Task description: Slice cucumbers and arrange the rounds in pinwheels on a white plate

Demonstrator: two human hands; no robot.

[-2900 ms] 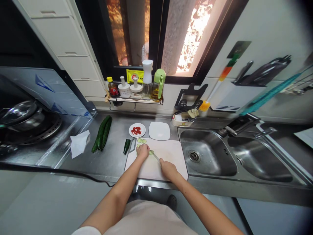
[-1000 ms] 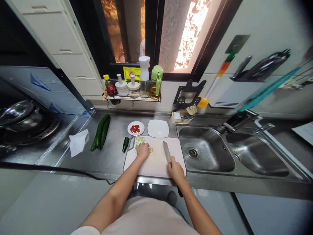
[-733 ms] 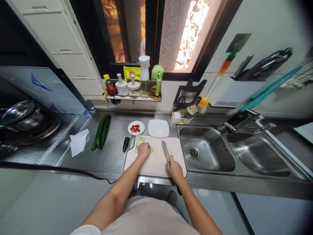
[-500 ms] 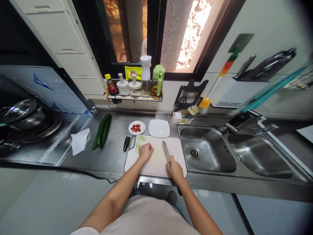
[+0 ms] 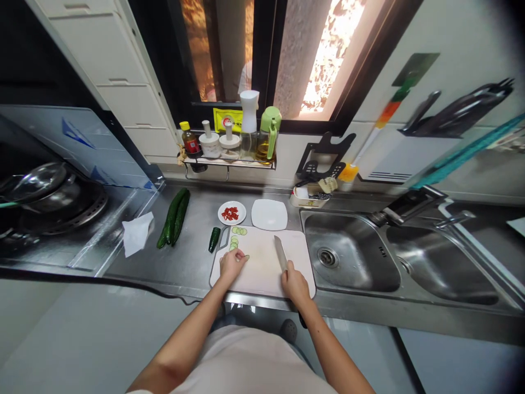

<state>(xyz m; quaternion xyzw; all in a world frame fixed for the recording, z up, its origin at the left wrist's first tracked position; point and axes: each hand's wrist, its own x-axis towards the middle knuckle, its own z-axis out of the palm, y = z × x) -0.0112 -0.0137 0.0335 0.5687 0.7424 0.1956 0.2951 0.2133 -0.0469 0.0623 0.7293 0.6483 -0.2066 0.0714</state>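
Observation:
A white cutting board point(image 5: 262, 279) lies on the steel counter. My left hand point(image 5: 232, 265) is over its left part, thumb and fingers closed on a small cucumber slice point(image 5: 245, 258). Just beyond that hand, more pale green slices point(image 5: 234, 242) lie on the board, with another short row point(image 5: 239, 231) near its top left corner. My right hand point(image 5: 295, 282) is wrapped round the handle of a knife point(image 5: 281, 253), whose blade rests over the board's right side and points away from me. A cut cucumber piece point(image 5: 214, 239) lies left of the board.
Behind the board stand a plate of chopped red pepper point(image 5: 230, 213) and a white square plate point(image 5: 269, 214). Two whole cucumbers point(image 5: 174, 218) and a paper towel point(image 5: 137, 234) lie left. The sink point(image 5: 350, 251) is right; a bottle rack point(image 5: 229, 162) hangs behind.
My left hand has moved left and toward me across the board, with the small slice now at its fingertips. The right hand and knife have barely moved. The view has shifted slightly.

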